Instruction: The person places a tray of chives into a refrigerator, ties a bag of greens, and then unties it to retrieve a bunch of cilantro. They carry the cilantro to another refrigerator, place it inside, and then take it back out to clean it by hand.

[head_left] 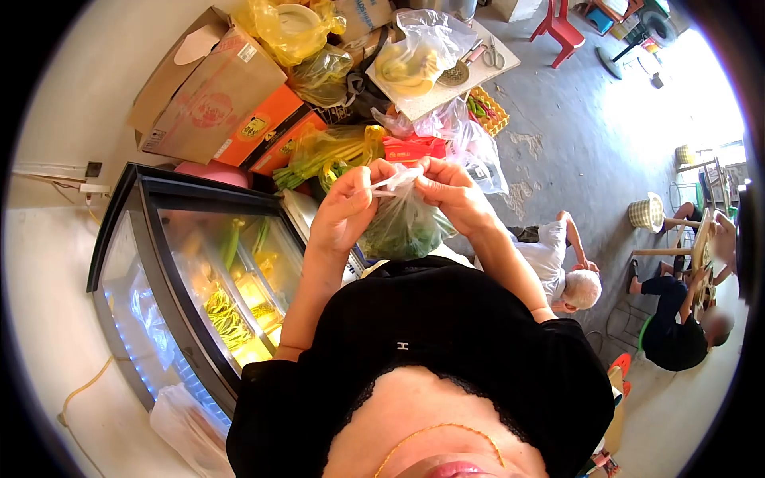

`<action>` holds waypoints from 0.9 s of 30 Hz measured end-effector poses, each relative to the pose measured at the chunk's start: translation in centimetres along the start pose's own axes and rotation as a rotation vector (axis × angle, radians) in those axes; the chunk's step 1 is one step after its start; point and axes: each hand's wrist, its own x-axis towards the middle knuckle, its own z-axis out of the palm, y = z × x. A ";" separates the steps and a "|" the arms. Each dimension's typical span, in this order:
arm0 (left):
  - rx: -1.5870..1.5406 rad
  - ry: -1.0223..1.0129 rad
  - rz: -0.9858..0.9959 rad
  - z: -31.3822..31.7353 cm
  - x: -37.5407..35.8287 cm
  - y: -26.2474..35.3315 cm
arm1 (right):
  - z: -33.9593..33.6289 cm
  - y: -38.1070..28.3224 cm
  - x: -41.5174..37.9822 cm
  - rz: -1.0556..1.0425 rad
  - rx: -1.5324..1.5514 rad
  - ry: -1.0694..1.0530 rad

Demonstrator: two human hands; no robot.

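Left hand (346, 209) and right hand (458, 194) each pinch the gathered neck of the bag (401, 209), a grip that likely holds its mouth bunched while the weight of the greens (410, 239) sits low, just before the shirt (434, 307), beside the fridge (195, 271).

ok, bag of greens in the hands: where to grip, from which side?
Probably the bunched neck, from the far side: the bag narrows there and bulges around the greens; left hand and right hand flank it, torso on near side.
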 end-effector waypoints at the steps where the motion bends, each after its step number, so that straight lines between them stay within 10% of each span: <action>1: -0.001 0.002 0.001 -0.2 -0.1 0.1 | 0.0 -0.1 0.0 0.038 0.006 -0.031; 6: 0.008 0.070 0.034 -2.6 -0.3 0.3 | -1.7 -0.2 0.5 0.028 0.214 -0.136; 16: 0.154 0.149 0.041 -2.4 0.8 0.1 | 1.0 -0.9 1.1 -0.105 -0.864 0.014; 22: 0.575 0.136 0.090 -1.5 0.9 0.9 | 0.7 0.7 2.2 -0.299 -0.541 0.260; 27: 1.000 0.320 0.132 -2.8 0.1 -0.7 | -0.1 0.0 2.1 -0.058 -0.012 0.088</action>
